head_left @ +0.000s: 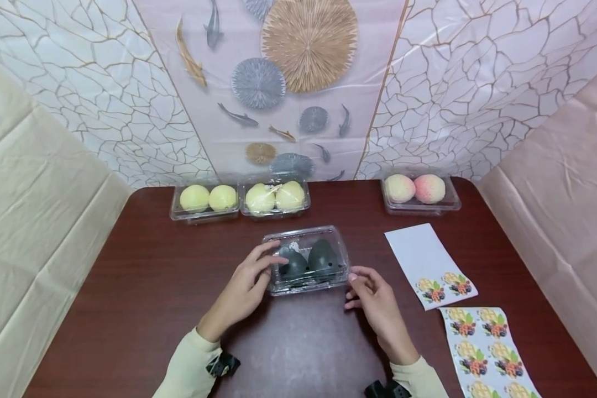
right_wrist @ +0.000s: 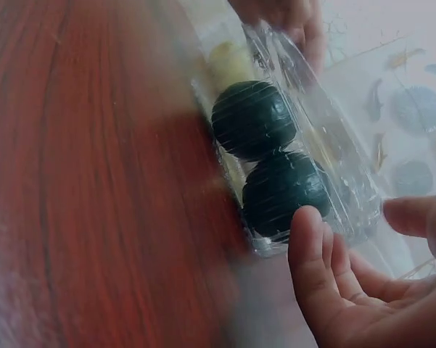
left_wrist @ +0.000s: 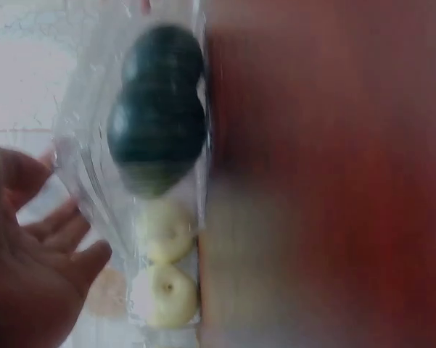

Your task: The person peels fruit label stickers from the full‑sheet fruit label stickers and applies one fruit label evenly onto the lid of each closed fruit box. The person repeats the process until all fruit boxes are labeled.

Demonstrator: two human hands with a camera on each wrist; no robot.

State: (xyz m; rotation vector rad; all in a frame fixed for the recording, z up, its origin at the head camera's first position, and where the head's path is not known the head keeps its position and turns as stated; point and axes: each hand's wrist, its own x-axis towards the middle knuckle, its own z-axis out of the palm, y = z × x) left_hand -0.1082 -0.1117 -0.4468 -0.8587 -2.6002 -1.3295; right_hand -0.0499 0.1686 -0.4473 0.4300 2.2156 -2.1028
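A clear plastic clamshell box (head_left: 305, 288) stands shut mid-table, with two dark green, avocado-like fruits (head_left: 323, 256) inside. My left hand (head_left: 244, 287) is at its left end, index and middle fingers reaching over the lid; the left wrist view has this hand (left_wrist: 43, 254) beside the clear wall, fingers loosely bent. At the front right corner is my right hand (head_left: 375, 307), its fingertips right at the box's edge. In the right wrist view the right hand's fingers (right_wrist: 315, 254) lie along the box end, with another digit apart near the lid.
Two clear boxes of pale yellow-green fruits (head_left: 209, 198) stand side by side at the back left. A box of two peaches (head_left: 420, 189) is at the back right. On the right lie two white sheets with fruit stickers: one mostly bare (head_left: 423, 254), one fuller (head_left: 490, 354).
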